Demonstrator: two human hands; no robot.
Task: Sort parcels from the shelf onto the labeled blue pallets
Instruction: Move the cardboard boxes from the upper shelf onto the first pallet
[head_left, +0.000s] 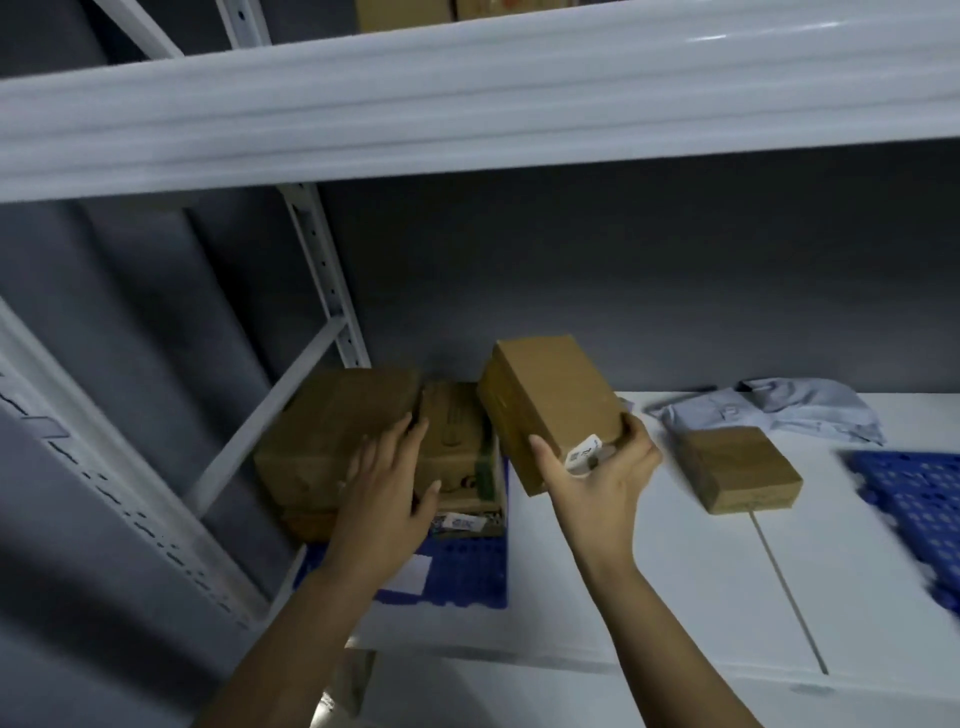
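Dim, cool, bluish light throughout. The white metal shelf beam (467, 98) carries a glare streak toward its right end, and the grey wall (675, 270) beneath it lies in shadow. The blue plastic pallet (919, 499) at the right edge is smeared by blur. The small brown cardboard parcel (550, 410) looks fairly sharp. Wide-angle distortion bows the beam.

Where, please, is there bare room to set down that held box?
Your held box could go on the bare white table between the left blue pallet and the small box, or in front of it. Stacked boxes crowd the left pallet.
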